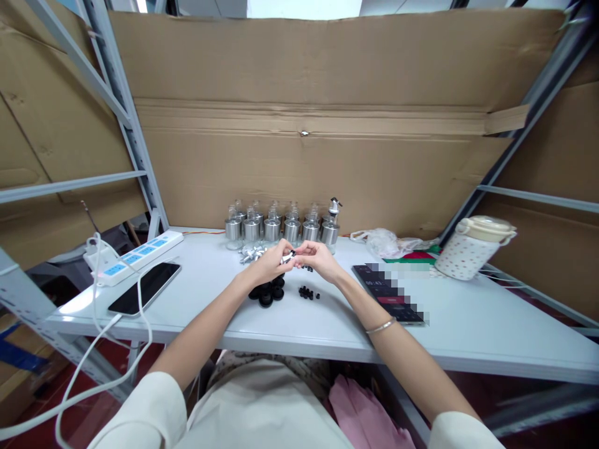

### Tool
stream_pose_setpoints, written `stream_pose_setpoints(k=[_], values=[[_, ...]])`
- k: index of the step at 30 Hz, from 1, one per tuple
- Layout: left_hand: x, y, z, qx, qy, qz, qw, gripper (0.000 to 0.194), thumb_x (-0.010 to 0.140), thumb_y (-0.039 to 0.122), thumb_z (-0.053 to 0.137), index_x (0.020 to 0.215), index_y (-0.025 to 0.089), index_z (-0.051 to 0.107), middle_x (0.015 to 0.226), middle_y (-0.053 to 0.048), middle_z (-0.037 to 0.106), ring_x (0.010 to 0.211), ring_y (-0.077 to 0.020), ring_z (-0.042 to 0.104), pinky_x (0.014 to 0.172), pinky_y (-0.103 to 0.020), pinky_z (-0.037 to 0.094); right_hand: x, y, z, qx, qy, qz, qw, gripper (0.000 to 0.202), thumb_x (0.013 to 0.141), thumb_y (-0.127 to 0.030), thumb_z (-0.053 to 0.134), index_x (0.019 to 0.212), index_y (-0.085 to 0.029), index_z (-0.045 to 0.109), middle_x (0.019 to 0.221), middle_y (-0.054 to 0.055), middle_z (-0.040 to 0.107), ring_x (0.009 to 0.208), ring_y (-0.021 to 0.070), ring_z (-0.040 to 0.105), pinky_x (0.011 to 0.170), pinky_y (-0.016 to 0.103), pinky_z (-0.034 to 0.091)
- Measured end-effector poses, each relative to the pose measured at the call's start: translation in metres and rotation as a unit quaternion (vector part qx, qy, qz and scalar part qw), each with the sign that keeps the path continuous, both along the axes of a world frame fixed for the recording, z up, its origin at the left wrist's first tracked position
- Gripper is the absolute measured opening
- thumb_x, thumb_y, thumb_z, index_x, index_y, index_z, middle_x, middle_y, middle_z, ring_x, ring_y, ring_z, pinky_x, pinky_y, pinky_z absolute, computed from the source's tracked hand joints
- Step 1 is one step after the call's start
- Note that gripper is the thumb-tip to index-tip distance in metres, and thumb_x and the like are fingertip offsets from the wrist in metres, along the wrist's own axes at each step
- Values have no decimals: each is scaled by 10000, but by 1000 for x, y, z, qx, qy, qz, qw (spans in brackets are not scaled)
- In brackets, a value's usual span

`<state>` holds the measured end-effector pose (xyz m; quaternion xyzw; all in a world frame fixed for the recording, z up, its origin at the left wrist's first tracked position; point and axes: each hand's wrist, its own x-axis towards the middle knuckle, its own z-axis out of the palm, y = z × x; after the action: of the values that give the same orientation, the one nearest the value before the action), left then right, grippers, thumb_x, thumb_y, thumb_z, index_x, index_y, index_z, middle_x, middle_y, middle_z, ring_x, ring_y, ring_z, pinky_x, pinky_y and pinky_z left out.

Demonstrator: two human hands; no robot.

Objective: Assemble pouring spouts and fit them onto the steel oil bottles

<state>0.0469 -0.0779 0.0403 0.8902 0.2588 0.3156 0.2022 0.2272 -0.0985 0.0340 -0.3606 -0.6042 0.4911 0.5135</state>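
Observation:
Over the middle of the white table, my left hand (272, 262) and my right hand (317, 258) meet fingertip to fingertip. My left fingers pinch a small silvery piece (287, 256) with a dark end, and my right fingers close on that dark end. Black round caps (266, 293) lie in a pile below my left hand. Several tiny black pieces (306, 292) sit to the right of the pile. Silver metal pieces (251, 254) lie beyond my left hand. Behind them stand rows of glass bottles with metal sleeves (272, 229); one at the right bears a spout (334, 207).
On the left are a power strip (140, 255), a phone (146, 289) and white cables (140, 293). To the right lie another phone (388, 293), a plastic bag (386, 242) and a tilted white container (472, 247). Cardboard (304, 68) walls the back.

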Motion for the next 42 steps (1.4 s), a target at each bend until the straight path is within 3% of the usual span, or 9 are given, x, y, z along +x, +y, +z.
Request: stream_pose_setpoints(k=[6,12,19,22,27,31,37,42], values=[[0,7,-6,18,-3,15,1000,249,813,280,488,1011,179,375,772,28,478,640,-103,471,631,-226,385,-1,-1,2,-43,49,10,998,326,599,-389,794,683,-152,586,614,19,680,539,100,618,585,240,506],[0,7,-7,25,-15,14,999,224,811,265,484,985,181,370,819,12,465,683,-104,475,670,-232,401,-1,0,3,-45,63,-4,997,336,550,-354,829,642,-146,581,598,22,677,535,106,624,558,229,496],[-1,4,-4,32,-12,4,999,414,749,321,622,1047,194,364,805,31,430,671,-102,461,651,-226,394,0,-2,4,-50,58,9,997,295,570,-371,812,652,-137,652,584,22,667,538,100,611,596,245,503],[-2,8,-6,39,-11,-2,999,478,710,301,677,1061,200,368,800,37,431,706,-113,489,678,-231,404,1,-1,3,-52,53,14,997,287,561,-342,820,697,-137,673,610,20,671,566,109,620,628,265,510],[-2,11,-9,62,-9,-13,998,428,759,220,617,1099,201,358,801,34,451,729,-121,519,697,-237,418,2,1,0,-45,42,29,998,281,581,-308,814,759,-149,667,666,8,677,600,110,628,678,284,509],[-2,11,-10,83,-30,-16,996,386,810,258,577,1116,193,351,832,15,464,721,-116,520,683,-235,431,1,0,0,-49,44,54,996,340,621,-318,791,900,-167,668,782,22,697,665,117,640,743,303,502],[-5,13,-11,101,-27,18,994,440,821,334,578,1162,199,335,969,-35,519,694,-113,548,666,-252,452,-1,-4,4,-66,47,68,994,278,646,-325,775,842,-178,643,730,-8,658,697,106,622,761,280,485],[-7,9,-6,95,-8,55,994,489,822,370,582,1211,214,330,995,-42,556,709,-136,590,664,-276,473,1,1,10,5,96,5,995,262,675,-373,742,808,-197,602,1003,23,647,888,130,600,799,277,477]])
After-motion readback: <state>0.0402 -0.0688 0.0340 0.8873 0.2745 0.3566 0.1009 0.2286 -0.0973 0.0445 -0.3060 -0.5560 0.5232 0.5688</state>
